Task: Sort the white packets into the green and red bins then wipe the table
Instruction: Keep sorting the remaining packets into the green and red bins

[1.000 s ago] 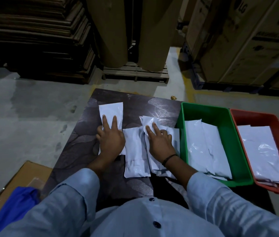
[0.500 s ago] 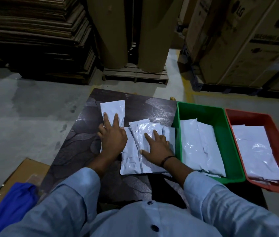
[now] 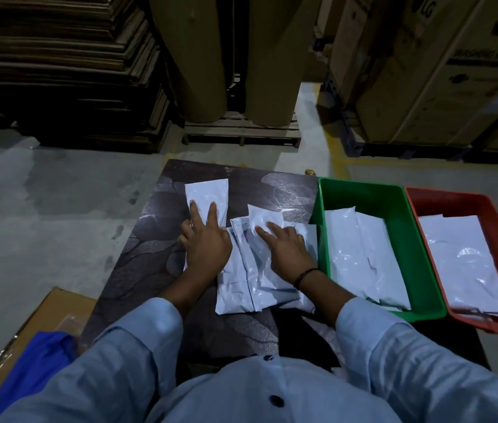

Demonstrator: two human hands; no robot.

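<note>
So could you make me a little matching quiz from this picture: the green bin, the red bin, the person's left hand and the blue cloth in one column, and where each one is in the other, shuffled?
Things
1. green bin
2. red bin
3. left hand
4. blue cloth

Places
A. lying on the cardboard box, lower left
B. farthest to the right
C. fingers straight, resting on the leftmost packet
D. between the loose packets and the red bin

Pairs: 1-D, 2-B, 3-C, 4-A
</note>
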